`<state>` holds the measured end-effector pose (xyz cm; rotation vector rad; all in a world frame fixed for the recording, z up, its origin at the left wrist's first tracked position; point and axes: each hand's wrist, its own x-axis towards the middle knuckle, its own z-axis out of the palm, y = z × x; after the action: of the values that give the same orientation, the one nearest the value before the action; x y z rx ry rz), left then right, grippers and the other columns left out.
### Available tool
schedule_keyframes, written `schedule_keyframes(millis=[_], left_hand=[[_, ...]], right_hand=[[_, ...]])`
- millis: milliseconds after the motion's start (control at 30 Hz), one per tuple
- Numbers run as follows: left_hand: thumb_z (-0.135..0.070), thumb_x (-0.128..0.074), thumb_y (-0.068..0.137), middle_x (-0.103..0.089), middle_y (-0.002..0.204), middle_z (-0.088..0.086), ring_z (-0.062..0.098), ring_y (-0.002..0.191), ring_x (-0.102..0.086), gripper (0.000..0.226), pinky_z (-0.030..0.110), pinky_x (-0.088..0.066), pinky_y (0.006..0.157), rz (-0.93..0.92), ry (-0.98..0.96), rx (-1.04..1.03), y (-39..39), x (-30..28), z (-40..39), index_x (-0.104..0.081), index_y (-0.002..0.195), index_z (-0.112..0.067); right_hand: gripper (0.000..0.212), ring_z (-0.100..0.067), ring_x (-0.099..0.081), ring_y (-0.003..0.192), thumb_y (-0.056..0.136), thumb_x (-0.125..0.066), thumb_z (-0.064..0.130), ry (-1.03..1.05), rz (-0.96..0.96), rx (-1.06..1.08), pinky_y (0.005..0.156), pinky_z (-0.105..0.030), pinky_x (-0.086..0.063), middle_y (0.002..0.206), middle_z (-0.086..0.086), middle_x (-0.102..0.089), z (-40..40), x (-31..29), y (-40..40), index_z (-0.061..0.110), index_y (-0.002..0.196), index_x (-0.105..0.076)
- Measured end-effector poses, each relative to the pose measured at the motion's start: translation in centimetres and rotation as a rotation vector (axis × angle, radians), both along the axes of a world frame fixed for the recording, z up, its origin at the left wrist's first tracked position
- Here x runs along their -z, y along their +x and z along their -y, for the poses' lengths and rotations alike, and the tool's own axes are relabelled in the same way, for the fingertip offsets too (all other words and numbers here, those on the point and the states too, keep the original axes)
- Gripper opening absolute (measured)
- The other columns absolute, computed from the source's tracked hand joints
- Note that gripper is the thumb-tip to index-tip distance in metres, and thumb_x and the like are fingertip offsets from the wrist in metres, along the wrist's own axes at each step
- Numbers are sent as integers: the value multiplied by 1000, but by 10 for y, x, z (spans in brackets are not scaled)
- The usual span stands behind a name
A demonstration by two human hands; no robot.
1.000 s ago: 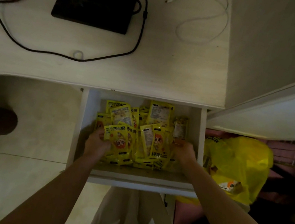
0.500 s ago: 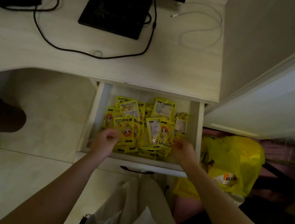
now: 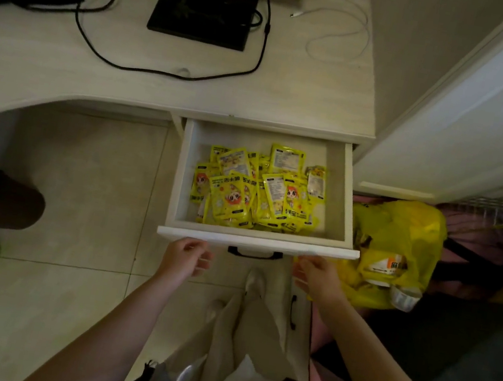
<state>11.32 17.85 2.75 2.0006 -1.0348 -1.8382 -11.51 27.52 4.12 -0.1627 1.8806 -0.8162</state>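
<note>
Where the white wooden drawer (image 3: pixel 258 243) stands pulled out from under the pale wood-grain surface (image 3: pixel 160 88), the entries run as follows.

Contents: a loose heap of yellow foil snack packets (image 3: pixel 260 191) with cartoon faces, lying inside the drawer towards its front wall. Its back part is bare.

Left hand (image 3: pixel 187 256): just in front of the drawer's front panel, left of the black bar handle (image 3: pixel 254 253). Its grip is loosely curled and pinches nothing. Whether it touches the panel cannot be told.

Right hand (image 3: pixel 315 276): just in front of the panel, right of the handle. Its grip is likewise slack and empty.

Right of the drawer: a crumpled yellow plastic bag (image 3: pixel 397 248) on the floor.

Behind the drawer, on the surface: a black flat monitor base (image 3: pixel 203 12), a black cable (image 3: pixel 163 73) and a white cable (image 3: pixel 340 29).

Step, as judged: the packets are stowed and closing is in hand.

Next move: an even push on both sides of the panel, so the drawer runs straight. The heap must sit low enough to pass under the surface edge.
</note>
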Motion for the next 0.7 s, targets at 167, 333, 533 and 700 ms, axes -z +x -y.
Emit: schedule_keyframes(millis=[167, 333, 533, 700], left_hand=[[-24, -50, 98, -71, 86, 8, 25, 76, -67, 18, 34, -52, 69, -97, 204, -162, 16, 4, 6, -56, 106, -9], [-16, -52, 97, -54, 117, 26, 36, 99, -61, 23, 41, -52, 87, -268, 343, -498, 9, 9, 35, -43, 114, -4], [1, -46, 93, -45, 130, 33, 48, 119, -50, 20, 49, -49, 87, -364, 382, -603, -4, 23, 47, -44, 113, 3], [8, -44, 92, -44, 122, 32, 47, 118, -49, 7, 52, -46, 87, -338, 346, -619, -14, 24, 51, -47, 94, 2]], right_hand=[[31, -25, -51, 63, 99, -41, 8, 20, 221, 306, 63, -31, -44, 73, -14, -51, 8, 2, -11, -10, 125, -45], [29, -39, -58, 113, 98, -46, 13, 15, 373, 580, 85, -46, -51, 128, -27, -53, 29, 8, -32, 1, 124, -43], [21, -45, -47, 124, 95, -39, -3, 82, 468, 635, 89, -53, -47, 135, -28, -42, 45, 11, -45, 0, 115, -38], [20, -43, -40, 129, 96, -38, -4, 172, 506, 638, 100, -57, -40, 143, -27, -34, 59, 11, -55, 1, 116, -34]])
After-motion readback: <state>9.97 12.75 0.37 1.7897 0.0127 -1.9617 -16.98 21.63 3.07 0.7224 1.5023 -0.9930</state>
